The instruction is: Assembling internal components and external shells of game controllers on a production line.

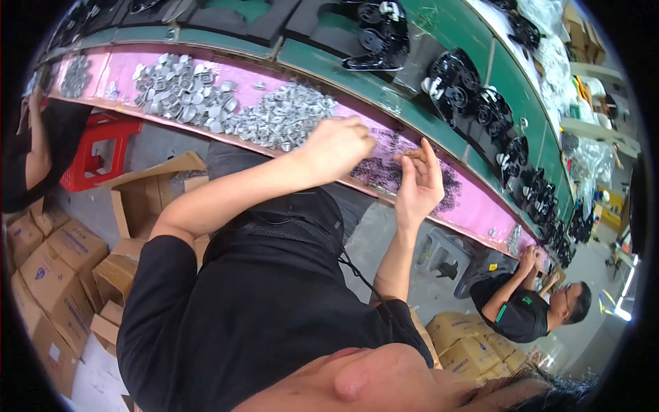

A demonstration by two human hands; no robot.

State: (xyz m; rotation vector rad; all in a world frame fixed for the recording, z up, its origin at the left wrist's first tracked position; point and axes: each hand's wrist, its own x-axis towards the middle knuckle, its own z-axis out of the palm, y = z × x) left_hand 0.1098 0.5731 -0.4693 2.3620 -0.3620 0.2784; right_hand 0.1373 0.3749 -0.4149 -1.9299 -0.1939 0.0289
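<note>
The right hand (420, 180) is held upright over the pink worktop (480, 209), palm turned inward, with thumb and forefinger pinched together at their tips; whether something small is caught between them cannot be told. The left hand (336, 145) is loosely curled, knuckles up, its fingertips lowered toward the scatter of small dark parts (381, 172) that lies between the two hands, close to the worktop's near edge. What it grips, if anything, is hidden by the fingers.

The dark parts are tiny, thin and ring-like, spread in a flat layer rather than heaped. Just to the left of the left hand a mound of small silvery metal pieces (285, 115) is piled, dull and angular, and further left a second heap of larger, cup-shaped metal pieces (180, 89) is seen. The pink surface is smooth and matte, bordered along its near edge by a thin copper-coloured strip. Bare pink is left to the right of the right hand, toward the far right end.

Behind the far edge a green belt (357, 82) is run, on which black moulded assemblies (453, 79) with round wheels are laid. Below the near edge, brown cardboard boxes (55, 275) are stacked, and another person (528, 305) is seated at the right end.
</note>
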